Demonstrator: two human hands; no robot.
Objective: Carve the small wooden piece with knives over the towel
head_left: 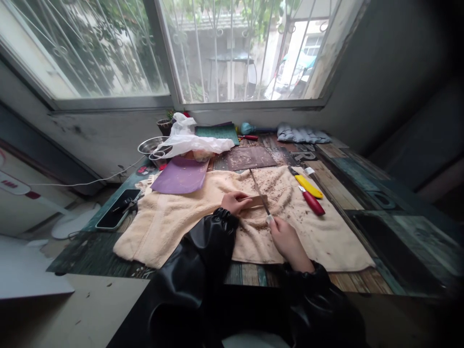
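My left hand (234, 202) is closed on one end of the wood piece (255, 201), with the other end poking out past my fingers; my right hand (288, 239) is curled shut around the pale near end of a thin dark tool (256, 185), which lies slanted across the poking-out end; the wood is just above the middle of the crumpled cream towel (174, 217), between my two hands; I cannot tell if the tool has a sharp edge, or if it touches the wood or only passes over it. The tool could slip along the wood and hit my left fingers, because they are bare and close by; the wood could twist or tip, because I have it by one end and the towel under it is soft and wrinkly; if I push too hard, the thin end might chip; the loose brown bits (275, 186) could get under the wood and make it wobble; the yellow knife (308, 186) and the red-handled tool (312, 202) lie near my right hand, so a wide swing of my arm might bump them.
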